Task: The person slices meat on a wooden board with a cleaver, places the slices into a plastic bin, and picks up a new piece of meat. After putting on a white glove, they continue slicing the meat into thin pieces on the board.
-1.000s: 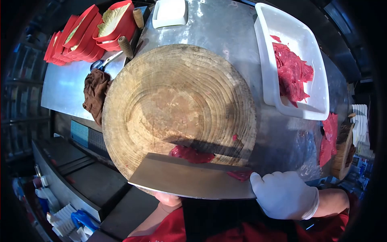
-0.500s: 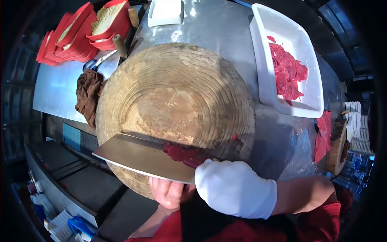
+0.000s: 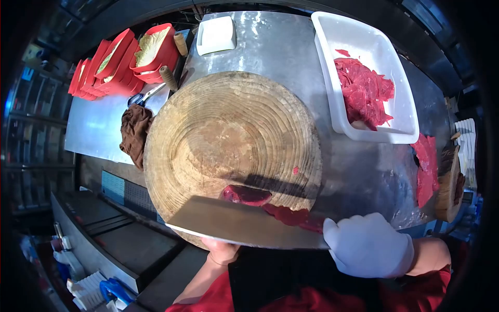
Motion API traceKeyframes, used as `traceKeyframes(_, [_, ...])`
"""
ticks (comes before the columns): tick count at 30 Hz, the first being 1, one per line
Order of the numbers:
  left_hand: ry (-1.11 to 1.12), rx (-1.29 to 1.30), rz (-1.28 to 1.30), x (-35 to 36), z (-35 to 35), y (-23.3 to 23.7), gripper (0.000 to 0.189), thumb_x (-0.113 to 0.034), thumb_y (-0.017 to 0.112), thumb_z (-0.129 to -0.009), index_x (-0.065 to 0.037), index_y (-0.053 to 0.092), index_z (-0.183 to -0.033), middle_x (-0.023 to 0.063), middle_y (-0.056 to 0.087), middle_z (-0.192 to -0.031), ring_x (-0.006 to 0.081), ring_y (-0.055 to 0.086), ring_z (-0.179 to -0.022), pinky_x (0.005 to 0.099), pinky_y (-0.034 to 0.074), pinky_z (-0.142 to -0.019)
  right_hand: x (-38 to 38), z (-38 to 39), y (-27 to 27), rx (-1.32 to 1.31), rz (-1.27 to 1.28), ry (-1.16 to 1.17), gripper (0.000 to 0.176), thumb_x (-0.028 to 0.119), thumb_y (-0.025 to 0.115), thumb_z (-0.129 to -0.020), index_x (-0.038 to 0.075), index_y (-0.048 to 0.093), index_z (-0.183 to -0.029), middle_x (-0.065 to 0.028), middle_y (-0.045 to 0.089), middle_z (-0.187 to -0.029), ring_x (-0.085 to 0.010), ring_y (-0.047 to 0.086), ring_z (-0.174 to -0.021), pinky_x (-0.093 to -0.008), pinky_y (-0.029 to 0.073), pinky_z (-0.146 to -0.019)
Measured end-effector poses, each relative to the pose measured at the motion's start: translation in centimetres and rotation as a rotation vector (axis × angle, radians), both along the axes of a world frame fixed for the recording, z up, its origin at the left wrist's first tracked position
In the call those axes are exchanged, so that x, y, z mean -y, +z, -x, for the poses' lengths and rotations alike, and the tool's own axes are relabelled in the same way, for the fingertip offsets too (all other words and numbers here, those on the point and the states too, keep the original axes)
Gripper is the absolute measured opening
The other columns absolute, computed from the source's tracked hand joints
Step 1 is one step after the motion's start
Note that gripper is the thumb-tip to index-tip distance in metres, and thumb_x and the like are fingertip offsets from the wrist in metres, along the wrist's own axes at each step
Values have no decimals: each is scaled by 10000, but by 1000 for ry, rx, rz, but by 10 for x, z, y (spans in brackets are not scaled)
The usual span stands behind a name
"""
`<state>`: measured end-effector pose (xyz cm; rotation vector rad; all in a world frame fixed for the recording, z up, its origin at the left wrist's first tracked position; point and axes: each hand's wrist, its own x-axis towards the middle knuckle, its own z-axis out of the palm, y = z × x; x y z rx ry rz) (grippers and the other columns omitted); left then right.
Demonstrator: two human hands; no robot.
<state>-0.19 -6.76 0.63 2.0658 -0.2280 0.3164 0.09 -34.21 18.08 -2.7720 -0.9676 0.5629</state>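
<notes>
My right hand (image 3: 366, 247), in a white glove, is closed around the handle end of a broad cleaver (image 3: 234, 222). The blade lies tilted over the near edge of a round wooden chopping block (image 3: 223, 109). Thin dark red meat slices (image 3: 291, 216) rest along the upper side of the blade, stretching towards the glove. Just beyond the blade, a piece of raw meat (image 3: 248, 195) sits on the block. My bare left hand (image 3: 222, 250) is below the cleaver near the block's front rim; the blade hides its fingers, so what they hold does not show.
A white tub (image 3: 325, 78) of sliced meat (image 3: 364, 93) stands at the right. Red baskets (image 3: 122, 65) with leaves, scissors (image 3: 148, 95) and a brown cloth (image 3: 135, 135) are at the left. A white container (image 3: 217, 35) stands behind; more meat (image 3: 426, 169) lies far right.
The cleaver and my right hand have moved right, and meat slices now lie stretched along the blade. The meat piece on the block shows more fully. The camera view has shifted.
</notes>
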Motion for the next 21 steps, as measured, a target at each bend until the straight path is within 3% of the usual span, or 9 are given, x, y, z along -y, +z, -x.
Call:
traceKeyframes(3, [-2,17,-64,-10,9,-10,212,-177,735,-798,-60,720,-974,147,708,-938,351,675,-881,444,521,-782,9,8,-2,-6,61,56,333,156,606,-766,-76,634,-1004,-34,554,-600,-145,577,-487,-306,422,-372])
traceKeyframes(15, [86,120,-350,-35,29,-39,243,-180,735,-800,-44,718,-1000,136,707,-934,356,670,-879,438,517,-779,-15,-25,-18,-30,32,77,293,144,619,-774,-68,639,-974,-37,557,-588,-139,566,-473,-288,409,-369])
traceKeyframes(16, [87,112,-340,-31,23,-31,243,-180,735,-800,-44,718,-1000,136,707,-934,356,670,-879,438,517,-779,-19,-29,-18,-38,42,80,293,144,619,-774,-68,639,-974,-37,557,-588,-139,566,-473,-288,409,-369])
traceKeyframes(18, [-6,-100,154,-14,-2,1,261,-190,743,-795,-26,710,-995,125,700,-948,334,670,-871,429,514,-768,-26,-39,-21,-119,1,31,205,145,596,-807,-31,624,-908,-51,562,-606,-170,592,-490,-321,428,-373])
traceKeyframes(19, [-1,-107,167,-9,-13,6,261,-190,743,-795,-26,710,-995,125,700,-948,334,670,-871,429,514,-768,-33,-46,-24,-127,14,36,205,145,596,-807,-31,624,-908,-51,562,-606,-170,592,-490,-321,428,-373])
traceKeyframes(21, [-94,349,-191,-1,-30,11,243,-198,745,-798,-31,706,-970,113,695,-958,300,664,-843,412,507,-761,-51,-60,-36,-263,-141,-116,119,135,574,-830,17,592,-833,-72,567,-630,-209,619,-519,-352,468,-407])
